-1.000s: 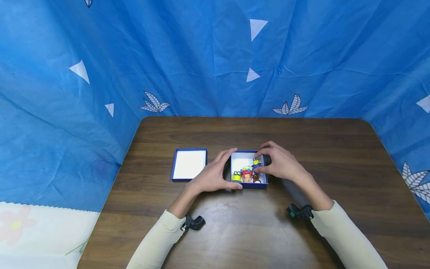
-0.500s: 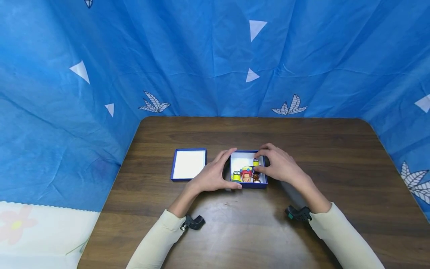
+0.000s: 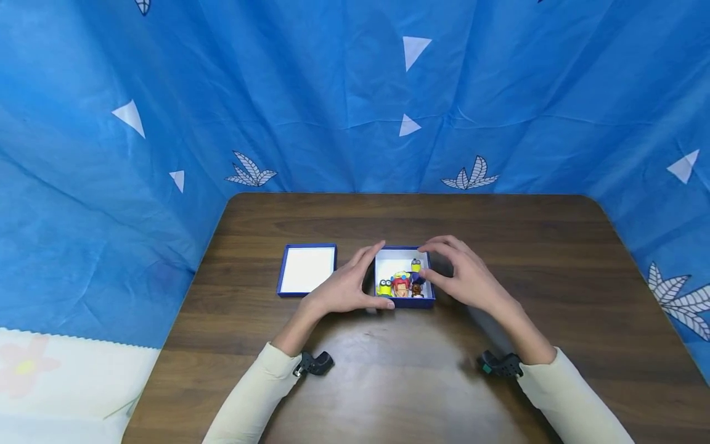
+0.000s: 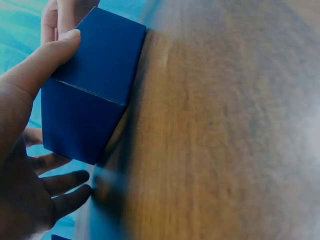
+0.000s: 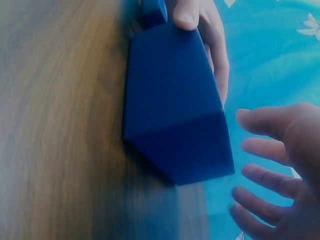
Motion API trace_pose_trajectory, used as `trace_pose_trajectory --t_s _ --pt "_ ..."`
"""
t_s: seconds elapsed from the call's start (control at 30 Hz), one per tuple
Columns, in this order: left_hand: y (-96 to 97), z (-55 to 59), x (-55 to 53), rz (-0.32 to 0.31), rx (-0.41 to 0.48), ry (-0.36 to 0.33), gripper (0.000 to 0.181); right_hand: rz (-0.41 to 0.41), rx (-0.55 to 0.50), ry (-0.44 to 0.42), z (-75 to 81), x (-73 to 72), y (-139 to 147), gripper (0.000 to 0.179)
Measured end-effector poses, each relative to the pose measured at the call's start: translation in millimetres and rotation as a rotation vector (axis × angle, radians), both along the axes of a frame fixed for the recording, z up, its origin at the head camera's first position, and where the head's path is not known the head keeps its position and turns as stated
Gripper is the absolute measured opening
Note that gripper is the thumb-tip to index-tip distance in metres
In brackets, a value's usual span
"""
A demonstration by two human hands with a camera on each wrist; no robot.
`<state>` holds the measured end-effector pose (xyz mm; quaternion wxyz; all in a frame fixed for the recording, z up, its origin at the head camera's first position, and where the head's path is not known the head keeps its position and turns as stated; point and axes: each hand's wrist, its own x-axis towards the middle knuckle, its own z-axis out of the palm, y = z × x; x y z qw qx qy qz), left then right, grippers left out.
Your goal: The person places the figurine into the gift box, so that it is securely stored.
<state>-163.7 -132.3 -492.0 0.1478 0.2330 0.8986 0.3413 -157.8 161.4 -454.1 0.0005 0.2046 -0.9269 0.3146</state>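
A blue box (image 3: 406,303) with a white inside stands on the wooden table. My left hand (image 3: 346,287) grips its left side, thumb on the near wall and fingers reaching toward the far wall. Inside lie small toy figures: a yellow goggle-eyed figure (image 3: 384,288) at the near left, a red one (image 3: 400,285) beside it, a small brown one (image 3: 417,290), and a yellow and dark blue one (image 3: 416,266) at the right. My right hand (image 3: 468,277) hovers by the box's right edge, thumb and fingers spread with nothing between them. In the right wrist view its fingertips (image 5: 244,116) are apart from the wall.
Left of the box lies a shallow blue-edged lid (image 3: 306,269), white inside facing up. The wooden table (image 3: 421,376) ends at a blue patterned curtain (image 3: 355,123) at the back and sides. Each wrist wears a black camera band (image 3: 315,364).
My right hand has let go of the yellow and dark blue figure, which now sits lower in the box, and drawn slightly right. The left hand keeps its hold on the box.
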Motion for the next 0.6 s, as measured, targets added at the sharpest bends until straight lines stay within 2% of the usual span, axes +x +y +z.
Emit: trace_pose_trajectory --t_s 0.1,0.27,0.43,0.6 --pt "-1.9 2.5 1.3 -0.007 0.025 0.017 0.136 0.010 -0.029 0.027 3.1 1.6 -12 0.048" --pt "-17.2 9.6 3.7 0.014 0.066 0.068 0.141 0.072 -0.034 0.043 8.1 -1.2 -45 0.058" --pt "-44.7 18.7 3.5 0.070 0.025 0.097 0.129 0.135 0.022 -0.004 13.8 -7.0 -81 0.071" --pt "-81.3 21.4 1.7 0.124 -0.005 0.133 0.121 0.205 0.121 -0.024 15.3 -16.1 -117 0.081"
